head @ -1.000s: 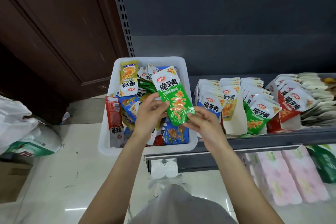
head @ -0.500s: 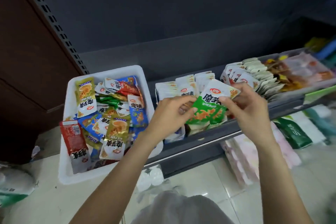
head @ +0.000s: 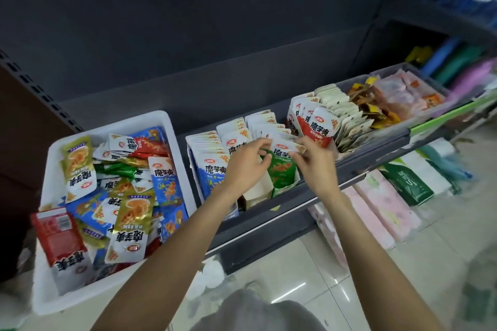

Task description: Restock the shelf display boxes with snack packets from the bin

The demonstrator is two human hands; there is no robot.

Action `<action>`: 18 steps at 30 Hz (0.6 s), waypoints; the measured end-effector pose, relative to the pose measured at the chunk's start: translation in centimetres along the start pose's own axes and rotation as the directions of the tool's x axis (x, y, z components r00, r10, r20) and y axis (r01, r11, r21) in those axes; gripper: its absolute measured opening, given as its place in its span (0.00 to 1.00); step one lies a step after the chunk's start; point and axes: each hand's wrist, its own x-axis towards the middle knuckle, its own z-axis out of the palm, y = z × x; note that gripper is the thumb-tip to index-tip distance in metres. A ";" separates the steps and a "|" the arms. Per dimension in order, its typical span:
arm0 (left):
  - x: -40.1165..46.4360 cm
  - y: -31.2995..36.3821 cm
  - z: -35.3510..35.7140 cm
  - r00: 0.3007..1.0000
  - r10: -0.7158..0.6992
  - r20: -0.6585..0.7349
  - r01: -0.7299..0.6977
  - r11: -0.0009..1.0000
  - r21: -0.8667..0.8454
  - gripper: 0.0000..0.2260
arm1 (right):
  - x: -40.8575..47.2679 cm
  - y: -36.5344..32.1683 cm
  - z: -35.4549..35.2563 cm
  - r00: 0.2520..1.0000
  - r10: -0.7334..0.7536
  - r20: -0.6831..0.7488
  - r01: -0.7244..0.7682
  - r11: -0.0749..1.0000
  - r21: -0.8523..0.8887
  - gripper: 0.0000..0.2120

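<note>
Green packet [head: 282, 172], pinched by both the left hand [head: 246, 166] and right hand [head: 316, 162] over its box [head: 285, 188], could bend and miss the slot.

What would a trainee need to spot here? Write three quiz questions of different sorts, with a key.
1. True or false: both hands hold the green packet over the shelf display box.
2. Which packets stand in the box just left of the left hand? A red, B blue, C yellow.
3. Fill in: loose packets lie in the white ____.

Key: 1 true; the right hand pinches its top. 2 B, the blue packets. 3 bin.
</note>
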 end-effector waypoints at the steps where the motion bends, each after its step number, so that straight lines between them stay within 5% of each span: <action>1: 0.0 -0.2 0.0 1.000 -0.017 -0.002 0.017 1.000 0.013 0.14 | 0.2 0.1 0.6 1.000 -0.018 0.025 0.018 0.999 -0.029 0.11; 5: 0.0 -0.5 -0.1 0.998 -0.042 -0.042 0.045 0.996 0.079 0.18 | 0.7 0.9 2.4 0.994 -0.110 0.018 0.109 0.926 -0.362 0.12; 8: -0.3 -0.6 -0.3 0.997 -0.043 -0.061 0.050 0.992 0.118 0.17 | 0.8 0.9 3.0 0.996 -0.085 -0.007 0.074 0.904 -0.421 0.16; 11: -1.3 -0.7 -1.2 0.988 -0.012 -0.153 0.028 0.995 0.100 0.14 | 0.8 0.2 2.5 0.996 0.006 -0.086 -0.036 0.938 -0.344 0.22; 14: -3.7 -1.1 -3.2 0.922 0.087 -0.378 -0.058 0.995 0.086 0.09 | 0.0 -1.8 1.8 0.981 -0.075 -0.178 0.038 0.978 -0.204 0.16; 18: -8.4 -3.9 -7.0 0.782 0.156 -0.603 -0.082 0.985 0.149 0.10 | -1.6 -6.6 2.2 0.978 -0.208 0.002 0.206 0.967 0.149 0.08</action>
